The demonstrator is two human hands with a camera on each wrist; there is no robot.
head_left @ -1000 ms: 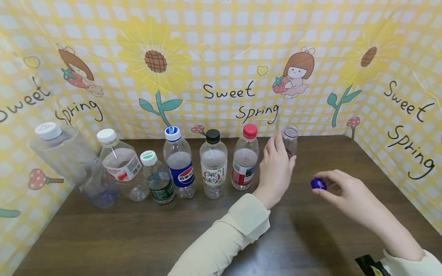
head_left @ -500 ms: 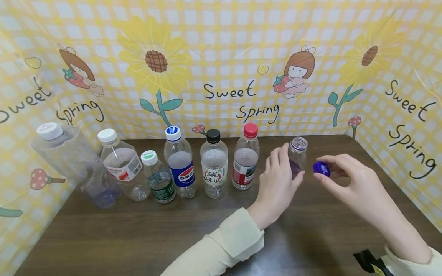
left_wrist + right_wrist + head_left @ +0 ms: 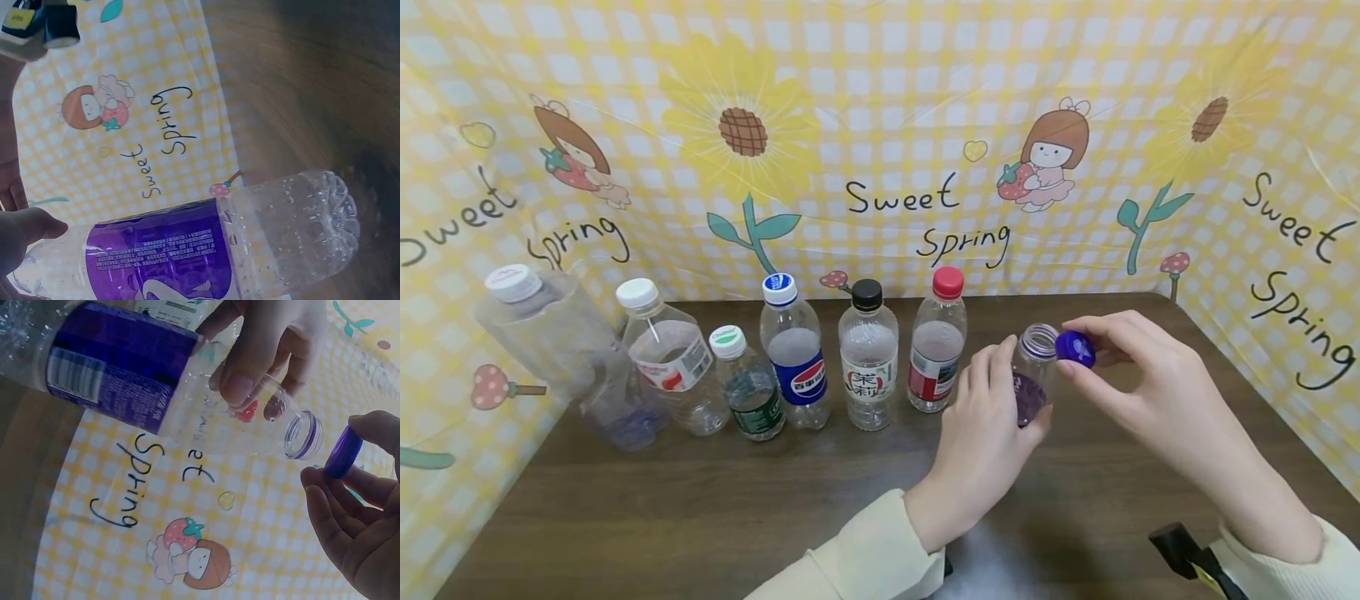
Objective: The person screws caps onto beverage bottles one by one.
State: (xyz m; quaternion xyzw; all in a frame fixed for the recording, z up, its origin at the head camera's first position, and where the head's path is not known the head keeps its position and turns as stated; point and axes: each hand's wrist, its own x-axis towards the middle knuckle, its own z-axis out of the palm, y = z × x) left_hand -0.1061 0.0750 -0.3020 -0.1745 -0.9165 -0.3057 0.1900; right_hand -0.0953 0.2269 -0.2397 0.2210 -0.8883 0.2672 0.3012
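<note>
My left hand grips an uncapped clear plastic bottle with a purple label around its middle. The right hand pinches a purple-blue bottle cap between thumb and fingers, just right of the bottle's open mouth. In the right wrist view, a small gap separates the cap from the threaded neck, and left-hand fingers wrap the bottle's upper part. In the left wrist view, the label and the clear base show, with the thumb on the shoulder. The palm hides part of the bottle in the head view.
Capped bottles line the back of the brown table: a red-capped one nearest the left hand, then a black-capped one, a Pepsi bottle, a small green-labelled one and larger white-capped ones. Patterned cloth walls the back and sides.
The left hand has brought the open bottle toward me, away from the back cloth. My right hand has moved up and left, carrying the cap close to the bottle's mouth.
</note>
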